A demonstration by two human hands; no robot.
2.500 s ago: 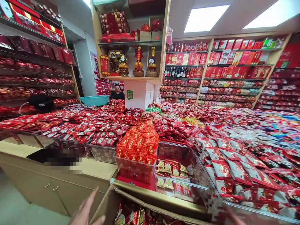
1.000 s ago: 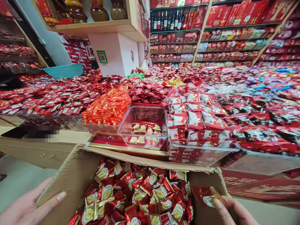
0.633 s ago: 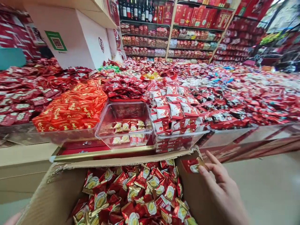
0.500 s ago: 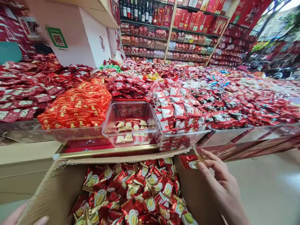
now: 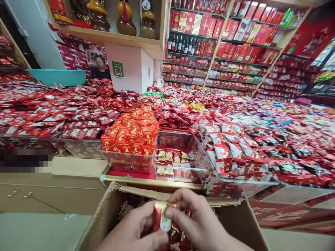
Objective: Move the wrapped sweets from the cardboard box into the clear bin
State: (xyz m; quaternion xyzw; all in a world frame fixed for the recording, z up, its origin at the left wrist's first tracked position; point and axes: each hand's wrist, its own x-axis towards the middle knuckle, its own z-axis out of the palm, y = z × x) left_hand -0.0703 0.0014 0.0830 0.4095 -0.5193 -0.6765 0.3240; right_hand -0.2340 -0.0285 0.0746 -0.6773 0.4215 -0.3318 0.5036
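Over the cardboard box (image 5: pixel 101 218), my left hand (image 5: pixel 136 226) and my right hand (image 5: pixel 200 219) meet on one small red and gold wrapped candy (image 5: pixel 162 218). The fingers of both hands are closed on its wrapper, slightly blurred. Red candy packets (image 5: pixel 176 235) lie in the box below, mostly hidden by my hands. Just beyond the box rim stands a clear plastic bin (image 5: pixel 195 164) with a short row of similar red and gold candies (image 5: pixel 172 157) at its front.
Left of that bin is a heaped bin of orange-red packets (image 5: pixel 131 132); to its right, white and red packets (image 5: pixel 222 150). Candy heaps stretch across the counter. A teal basin (image 5: pixel 59 76), a person (image 5: pixel 101 68) and shelves of boxes and bottles (image 5: pixel 193 43) are farther back.
My right hand has moved left from the box's right side with a candy. My left hand has come up from the box's left edge to meet it. The view has shifted left and up.
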